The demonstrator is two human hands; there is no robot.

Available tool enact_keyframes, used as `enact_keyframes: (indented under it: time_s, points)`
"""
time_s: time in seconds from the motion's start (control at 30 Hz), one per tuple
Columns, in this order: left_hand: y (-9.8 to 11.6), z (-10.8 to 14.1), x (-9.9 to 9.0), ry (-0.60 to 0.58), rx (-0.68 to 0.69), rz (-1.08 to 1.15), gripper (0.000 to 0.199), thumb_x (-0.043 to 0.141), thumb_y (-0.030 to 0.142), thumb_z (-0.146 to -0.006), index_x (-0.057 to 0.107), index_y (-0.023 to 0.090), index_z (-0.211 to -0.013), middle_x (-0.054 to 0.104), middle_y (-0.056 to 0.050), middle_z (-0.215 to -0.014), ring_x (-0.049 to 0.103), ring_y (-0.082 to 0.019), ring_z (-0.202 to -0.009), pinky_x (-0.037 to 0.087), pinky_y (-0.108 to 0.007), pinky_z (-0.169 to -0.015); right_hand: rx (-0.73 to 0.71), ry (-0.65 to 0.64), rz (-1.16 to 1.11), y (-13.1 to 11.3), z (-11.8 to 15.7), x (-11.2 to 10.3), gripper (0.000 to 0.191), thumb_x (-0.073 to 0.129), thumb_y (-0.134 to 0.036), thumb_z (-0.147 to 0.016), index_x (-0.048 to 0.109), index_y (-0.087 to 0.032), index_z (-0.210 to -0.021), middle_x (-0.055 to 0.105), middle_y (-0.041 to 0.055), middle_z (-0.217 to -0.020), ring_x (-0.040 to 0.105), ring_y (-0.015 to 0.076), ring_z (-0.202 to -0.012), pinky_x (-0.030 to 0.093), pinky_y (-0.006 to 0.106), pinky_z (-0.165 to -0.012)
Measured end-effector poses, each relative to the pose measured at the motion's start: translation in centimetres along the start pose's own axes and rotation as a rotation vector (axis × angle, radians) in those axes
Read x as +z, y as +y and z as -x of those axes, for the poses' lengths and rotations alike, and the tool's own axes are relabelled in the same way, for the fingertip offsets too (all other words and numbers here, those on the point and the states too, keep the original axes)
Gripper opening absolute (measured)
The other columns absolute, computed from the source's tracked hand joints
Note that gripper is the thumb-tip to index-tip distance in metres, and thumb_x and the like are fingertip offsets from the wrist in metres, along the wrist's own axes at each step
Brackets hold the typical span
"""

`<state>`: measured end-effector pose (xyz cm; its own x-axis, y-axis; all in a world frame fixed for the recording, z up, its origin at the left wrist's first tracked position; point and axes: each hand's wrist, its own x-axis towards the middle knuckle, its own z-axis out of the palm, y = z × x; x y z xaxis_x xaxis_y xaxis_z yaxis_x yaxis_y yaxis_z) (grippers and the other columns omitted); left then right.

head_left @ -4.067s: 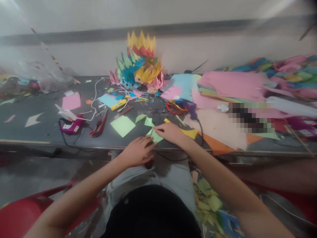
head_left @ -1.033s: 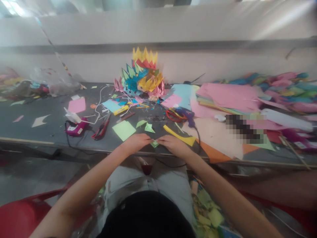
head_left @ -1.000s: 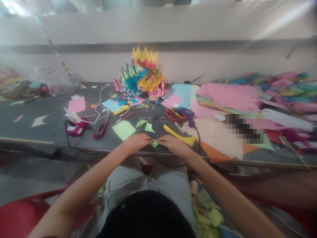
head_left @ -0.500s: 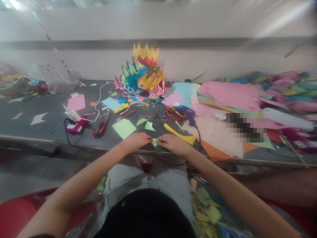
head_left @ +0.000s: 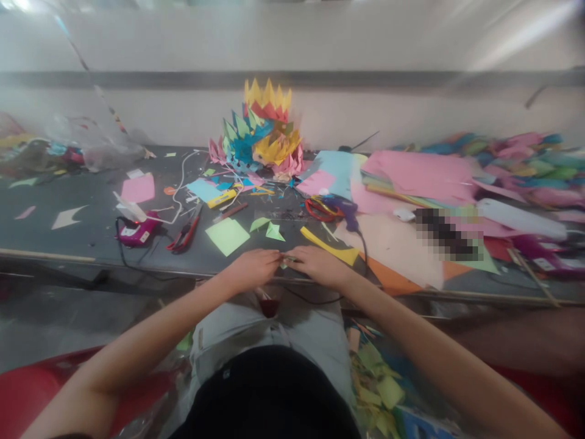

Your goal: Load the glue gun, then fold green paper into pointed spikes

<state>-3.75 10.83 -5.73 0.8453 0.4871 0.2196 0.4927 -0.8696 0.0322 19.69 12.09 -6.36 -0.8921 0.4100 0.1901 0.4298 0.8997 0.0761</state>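
At the table's front edge, my left hand [head_left: 257, 266] and my right hand [head_left: 309, 262] meet fingertip to fingertip. Both are closed on a small piece of light green paper [head_left: 286, 263], mostly hidden behind the fingers. Just beyond my left hand lies a light green paper square [head_left: 227, 236]. Past the fingertips are a folded green paper piece [head_left: 275, 231] and a green scrap [head_left: 259, 224]. A curved yellow paper strip [head_left: 329, 246] rests beyond my right hand.
Colourful folded-paper crowns [head_left: 262, 134] stand at the back. Red-handled pliers [head_left: 185, 230] and a magenta device [head_left: 138, 230] are on the left. A purple glue gun [head_left: 350, 213] with a cord, red-handled scissors [head_left: 320, 208] and pink paper sheets [head_left: 425, 174] are on the right.
My fingers have drawn closer together over the small green paper, and less of it shows now. The view has shifted slightly; the other things on the table stay in place.
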Motion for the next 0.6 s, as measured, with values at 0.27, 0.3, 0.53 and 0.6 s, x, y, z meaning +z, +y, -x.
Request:
enact_keyframes:
  time_s: [0.27,0.3,0.53,0.6]
  points:
    - [1.4,1.1,-0.5,-0.052,-0.136,0.142,0.045,0.043,0.031,-0.089,0.042,0.014,-0.131,0.045,-0.011,-0.137,0.040,-0.021,-0.128,0.036,-0.038,-0.104,0.250,0.010,-0.015,-1.9,1.5,-1.1,0.036,0.045,-0.017,-0.085,0.060,-0.024,-0.117,0.063,0.0023,-0.119,0.053,0.0234,-0.109,0.031,0.043,-0.094]
    - [1.4,1.0,-0.6,-0.042,-0.141,0.154,0.044,0.042,0.031,-0.089,0.043,0.014,-0.130,0.047,-0.011,-0.136,0.041,-0.021,-0.128,0.036,-0.038,-0.103,0.289,0.017,-0.030,-2.1,1.7,-1.3,0.036,0.045,-0.016,-0.084,0.061,-0.026,-0.115,0.063,0.0009,-0.118,0.054,0.0229,-0.108,0.031,0.044,-0.094]
    - [0.9,-0.3,0.2,0.110,-0.265,0.234,0.022,0.048,0.022,-0.089,0.059,0.018,-0.107,0.066,-0.007,-0.111,0.061,-0.018,-0.103,0.047,-0.033,-0.090,0.514,0.112,-0.149,-2.7,0.7,-2.3,0.019,0.054,-0.030,-0.085,0.070,-0.027,-0.095,0.072,0.0013,-0.092,0.059,0.0194,-0.093,0.030,0.040,-0.091]
    - [0.9,-0.6,0.5,0.144,-0.283,0.238,0.017,0.050,0.021,-0.087,0.062,0.018,-0.100,0.068,-0.006,-0.106,0.063,-0.018,-0.097,0.049,-0.032,-0.087,0.545,0.164,-0.178,-2.7,0.0,-2.0,0.017,0.056,-0.035,-0.084,0.070,-0.025,-0.088,0.072,0.0016,-0.089,0.058,0.0186,-0.090,0.030,0.038,-0.087]
